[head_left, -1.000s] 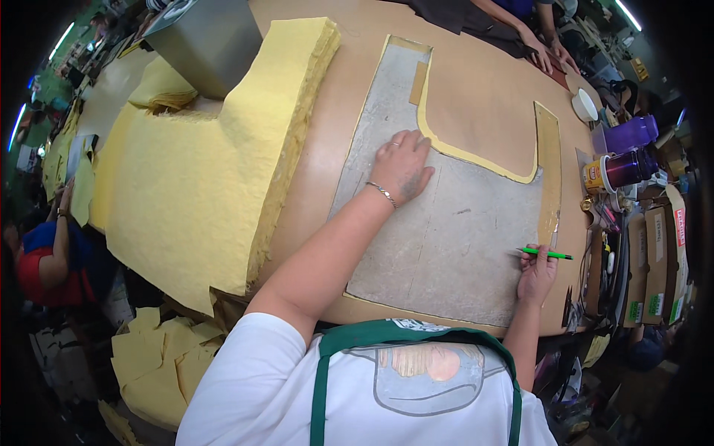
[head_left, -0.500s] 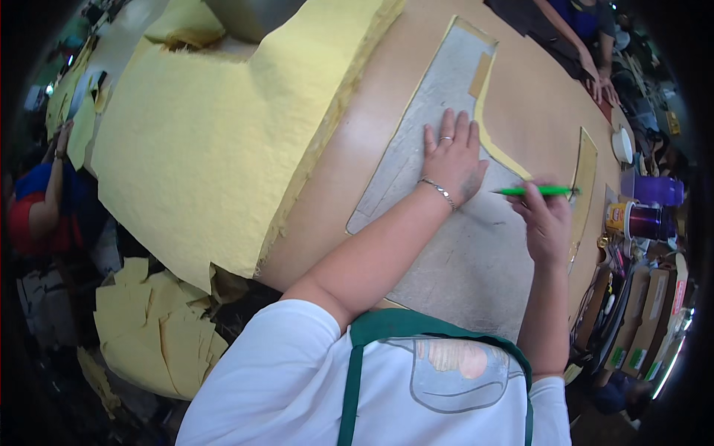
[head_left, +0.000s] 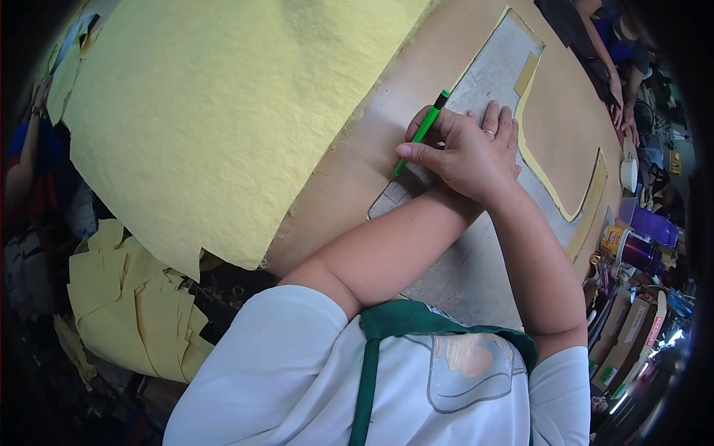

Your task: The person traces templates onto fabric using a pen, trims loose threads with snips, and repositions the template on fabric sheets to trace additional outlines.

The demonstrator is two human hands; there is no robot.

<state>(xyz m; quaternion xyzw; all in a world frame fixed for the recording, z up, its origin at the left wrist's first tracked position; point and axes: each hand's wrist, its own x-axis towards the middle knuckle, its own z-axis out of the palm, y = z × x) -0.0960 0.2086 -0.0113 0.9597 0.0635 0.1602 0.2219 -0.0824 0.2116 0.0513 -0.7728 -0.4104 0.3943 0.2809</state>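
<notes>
A grey flat template (head_left: 492, 74) with a curved, yellow-bordered edge lies on the tan sheet (head_left: 569, 111) in front of me. My left hand (head_left: 500, 132) rests on the template, fingers stretched out, a ring on one of them; its wrist and part of the palm are hidden. Crossing above it, my right hand (head_left: 465, 152) pinches a green pen (head_left: 424, 132) between thumb and fingers. The pen's lower tip points down by the template's left edge; I cannot tell whether it touches the surface.
A big yellow hide-like sheet (head_left: 216, 111) covers the left side. Yellow offcuts (head_left: 134, 312) are heaped at lower left. Along the right edge stand a purple container (head_left: 654, 225), a white bowl (head_left: 629, 175) and cardboard boxes (head_left: 621, 334). Other people's arms (head_left: 611, 78) show at upper right and far left.
My right hand, with the green pen, has swung from the template's right side leftward across my left forearm. My left hand stays flat on the template. The view has shifted.
</notes>
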